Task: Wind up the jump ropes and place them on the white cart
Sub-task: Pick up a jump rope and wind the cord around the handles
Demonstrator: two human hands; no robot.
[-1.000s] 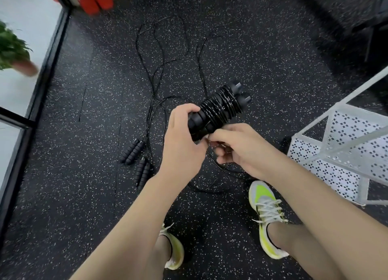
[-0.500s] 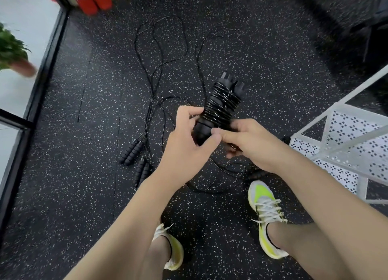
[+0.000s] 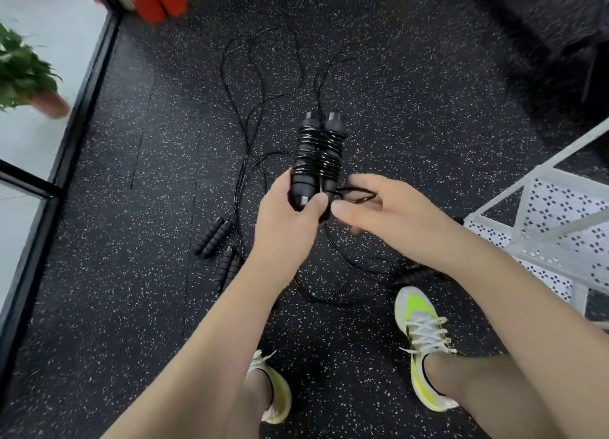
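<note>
Above the dark speckled rubber floor (image 3: 412,116), at the middle of the view: a black jump rope with its cord wound in tight coils round its two ribbed foam handles (image 3: 318,157), the pair side by side and upright, end caps pointing away. Gripped at the lower ends by the left hand (image 3: 290,214), fingers curled round both handles, thumb across the front. Just beside it, nearly touching, the right hand (image 3: 382,214), pinching a short loose loop of black cord (image 3: 357,195) that leads off the bundle.

On the floor behind and below: more black jump ropes lying loose (image 3: 250,86), cords in long tangled loops, two pairs of ribbed handles (image 3: 219,251) left of the left forearm. Another dark handle (image 3: 413,275) by the right shoe, partly hidden.

At the right edge: a white perforated metal cart (image 3: 557,237). At the bottom: yellow-and-white lace-up trainers (image 3: 421,333). At the left edge: a green potted plant (image 3: 23,73), blurred.
</note>
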